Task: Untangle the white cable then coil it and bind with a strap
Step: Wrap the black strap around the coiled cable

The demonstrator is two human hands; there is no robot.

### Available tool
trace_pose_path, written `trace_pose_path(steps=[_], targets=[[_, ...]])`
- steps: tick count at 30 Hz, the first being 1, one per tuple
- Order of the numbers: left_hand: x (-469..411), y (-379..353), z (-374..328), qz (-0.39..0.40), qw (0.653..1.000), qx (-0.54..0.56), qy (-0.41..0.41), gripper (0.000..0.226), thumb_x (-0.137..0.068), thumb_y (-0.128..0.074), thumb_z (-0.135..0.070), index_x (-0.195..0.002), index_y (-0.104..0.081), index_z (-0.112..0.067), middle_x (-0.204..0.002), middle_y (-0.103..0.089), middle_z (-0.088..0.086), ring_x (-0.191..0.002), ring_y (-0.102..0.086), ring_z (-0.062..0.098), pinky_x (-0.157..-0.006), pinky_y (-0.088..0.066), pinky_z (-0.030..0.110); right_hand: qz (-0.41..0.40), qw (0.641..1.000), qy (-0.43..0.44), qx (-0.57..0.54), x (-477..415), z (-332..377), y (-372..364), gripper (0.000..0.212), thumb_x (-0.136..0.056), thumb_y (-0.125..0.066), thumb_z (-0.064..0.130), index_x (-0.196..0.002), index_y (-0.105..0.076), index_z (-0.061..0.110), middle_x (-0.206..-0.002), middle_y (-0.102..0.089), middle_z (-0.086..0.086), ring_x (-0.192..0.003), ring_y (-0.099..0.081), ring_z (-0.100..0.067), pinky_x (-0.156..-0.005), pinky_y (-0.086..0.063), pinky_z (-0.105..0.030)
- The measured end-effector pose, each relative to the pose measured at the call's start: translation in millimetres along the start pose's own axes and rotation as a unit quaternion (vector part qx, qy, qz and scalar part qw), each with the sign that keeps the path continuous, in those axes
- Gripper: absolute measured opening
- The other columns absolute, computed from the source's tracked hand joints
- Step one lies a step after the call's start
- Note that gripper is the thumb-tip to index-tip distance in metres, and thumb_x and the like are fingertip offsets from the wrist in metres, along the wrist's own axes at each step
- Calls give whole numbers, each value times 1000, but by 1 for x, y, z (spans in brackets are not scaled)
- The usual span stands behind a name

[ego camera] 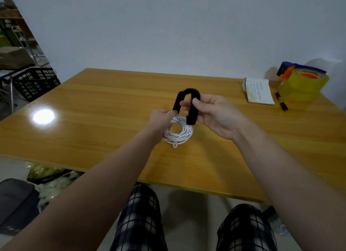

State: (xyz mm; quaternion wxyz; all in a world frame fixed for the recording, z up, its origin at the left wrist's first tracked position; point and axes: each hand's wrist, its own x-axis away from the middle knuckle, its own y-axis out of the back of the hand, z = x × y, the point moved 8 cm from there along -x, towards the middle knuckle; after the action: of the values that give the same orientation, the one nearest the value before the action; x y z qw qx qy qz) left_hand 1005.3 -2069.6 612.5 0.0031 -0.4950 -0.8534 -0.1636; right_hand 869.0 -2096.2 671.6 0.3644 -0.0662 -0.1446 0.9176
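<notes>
Head view, and both hands are on the black strap [189,93], bent into an arch over the middle of the wooden table [93,104]. Left hand [161,118] curls tight, pinching the strap's left end and gripping the coiled white cable [182,133] underneath. Right hand [215,116] pinches the other leg between thumb and fingers. Notebook [259,92] sits at the table's far right corner.

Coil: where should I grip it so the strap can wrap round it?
Probably pinch the near arc of the coil from the near side, across all its turns. The far arc lies under the strap ends, so leave that free for binding.
</notes>
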Motion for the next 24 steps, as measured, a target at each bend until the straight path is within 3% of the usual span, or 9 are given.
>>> trace_pose_path(steps=[2,5,8,10,14,18,20,22,24], targets=[[3,-5,0,9,1000,10,13,25,-92,-55,-27,-77,-50,-8,-59,-41,5,-48,-34,16,-46,-24,24,-28,999,20,24,-6,-3,-1,16,-93,-49,5,-94,-64,-1,-93,-65,-13,-85,-63,-18,-76,-57,-24],[6,-11,-2,15,999,38,28,35,-91,-56,-30,-65,-44,-9,-57,-43,6,-51,-36,17,-53,-26,28,-85,977,79,177,-8,0,2,18,-93,-54,17,-84,-69,13,-79,-70,1,-76,-65,-2,-69,-47,-8],[10,-14,-5,13,998,53,32,36,-90,-57,-30,-64,-45,-9,-56,-44,6,-49,-36,17,-51,-26,28,-129,948,130,261,-5,6,5,17,-95,-53,18,-85,-67,11,-68,-65,0,-56,-59,-2,-55,-45,-14],[11,-14,-7,6,998,65,21,35,-91,-55,-26,-63,-43,-10,-57,-43,6,-50,-36,18,-50,-26,27,-110,936,125,311,-5,2,2,10,-94,-54,13,-87,-60,9,-60,-58,-5,-44,-53,-5,-45,-45,-20],[9,-14,-7,-3,997,81,14,28,-91,-56,-22,-70,-42,-10,-66,-41,7,-60,-41,20,-53,-32,28,-35,905,53,421,-3,-16,0,16,-80,-68,2,-86,-57,11,-79,-63,-10,-71,-63,-23,-69,-53,-39],[11,-17,-8,-8,995,102,2,25,-90,-61,-26,-81,-54,-2,-74,-50,12,-67,-51,23,-58,-39,29,-32,786,120,606,3,-13,-9,9,-82,-64,5,-90,-59,6,-87,-62,-9,-85,-58,-29,-74,-41,-35],[11,-18,-10,-6,996,89,-10,29,-91,-58,-23,-70,-49,-5,-63,-46,9,-55,-43,20,-49,-34,24,-47,745,156,647,5,-8,-12,12,-88,-57,11,-100,-55,11,-92,-66,-7,-91,-57,-28,-80,-36,-35],[12,-18,-14,-6,998,56,-27,36,-91,-56,-23,-62,-38,-12,-55,-39,5,-48,-33,16,-41,-27,20,-48,763,150,627,6,-7,-9,17,-92,-52,12,-109,-49,11,-95,-68,-7,-84,-57,-24,-80,-35,-34],[13,-18,-16,-4,999,37,-35,39,-92,-55,-26,-60,-36,-13,-54,-37,5,-46,-30,15,-42,-24,21,-29,794,125,594,7,-10,-5,20,-92,-53,12,-111,-47,11,-97,-70,-7,-79,-56,-21,-76,-34,-32]])
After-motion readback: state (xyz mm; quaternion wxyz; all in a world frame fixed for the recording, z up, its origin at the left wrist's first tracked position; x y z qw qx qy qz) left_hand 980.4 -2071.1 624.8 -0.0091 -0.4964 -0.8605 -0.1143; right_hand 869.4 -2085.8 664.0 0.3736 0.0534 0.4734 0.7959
